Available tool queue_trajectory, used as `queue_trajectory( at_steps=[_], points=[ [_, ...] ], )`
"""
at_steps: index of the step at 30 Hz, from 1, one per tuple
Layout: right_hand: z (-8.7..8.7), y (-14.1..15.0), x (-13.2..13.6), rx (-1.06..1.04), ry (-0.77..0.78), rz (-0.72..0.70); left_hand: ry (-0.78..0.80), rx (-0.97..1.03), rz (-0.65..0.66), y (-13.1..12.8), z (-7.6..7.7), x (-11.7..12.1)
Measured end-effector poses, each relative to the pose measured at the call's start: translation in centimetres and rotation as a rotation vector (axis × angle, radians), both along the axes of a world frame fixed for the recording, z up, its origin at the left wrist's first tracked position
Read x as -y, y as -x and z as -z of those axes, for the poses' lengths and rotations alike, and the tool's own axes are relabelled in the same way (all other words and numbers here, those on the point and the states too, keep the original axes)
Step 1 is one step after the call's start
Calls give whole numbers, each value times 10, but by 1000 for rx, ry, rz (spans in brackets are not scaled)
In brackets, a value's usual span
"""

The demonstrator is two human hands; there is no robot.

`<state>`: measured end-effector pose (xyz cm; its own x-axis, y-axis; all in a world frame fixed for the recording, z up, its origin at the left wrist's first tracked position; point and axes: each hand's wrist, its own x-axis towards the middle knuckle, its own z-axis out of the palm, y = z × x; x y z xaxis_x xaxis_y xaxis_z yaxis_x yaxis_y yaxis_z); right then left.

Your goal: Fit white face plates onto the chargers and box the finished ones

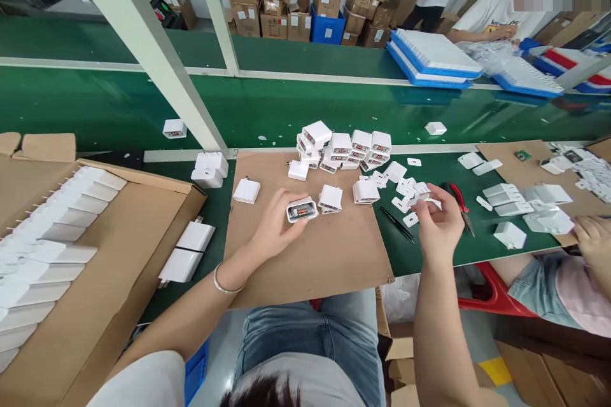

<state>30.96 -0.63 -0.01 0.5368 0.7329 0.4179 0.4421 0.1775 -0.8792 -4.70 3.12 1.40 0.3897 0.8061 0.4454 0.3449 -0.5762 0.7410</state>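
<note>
My left hand (272, 229) grips a white charger housing (302, 210) over the cardboard sheet, its open end facing me and parts showing inside. On the right, my right hand (442, 226) has thumb and fingers pinched together on a small white end plate (433, 203), which the fingers partly cover. Several loose end plates (405, 187) lie scattered just left of that hand. Beside the held housing stand more open white housings, one close by (330, 198) and another further right (365, 191). Behind them is a stack of housings (341, 146).
A cardboard box (157, 203) with rows of white chargers stands at left. Tweezers (398, 224) and red-handled pliers (462, 206) lie on the green table right of the cardboard sheet (310, 267). A co-worker's hand (594, 241) is at far right. A white post (143, 44) rises at the back.
</note>
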Motion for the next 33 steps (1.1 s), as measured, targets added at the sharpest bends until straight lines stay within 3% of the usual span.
queue_trajectory(
  at_steps=[4,7,13,21,28,33],
  points=[
    [-21,60,18,-118,-135,-164,-23,72,63,-2,2,4],
    [-31,99,26,-134,-146,-335,-19,98,92,-4,3,6],
    [-37,145,29,-156,-158,-475,7,122,155,-8,2,10],
    [-32,166,30,-102,-136,-523,50,136,172,-10,4,12],
    [-32,166,30,243,-215,-555,69,201,233,-12,3,14],
    [-30,160,27,324,-303,-553,162,256,268,-13,5,16]
  ],
)
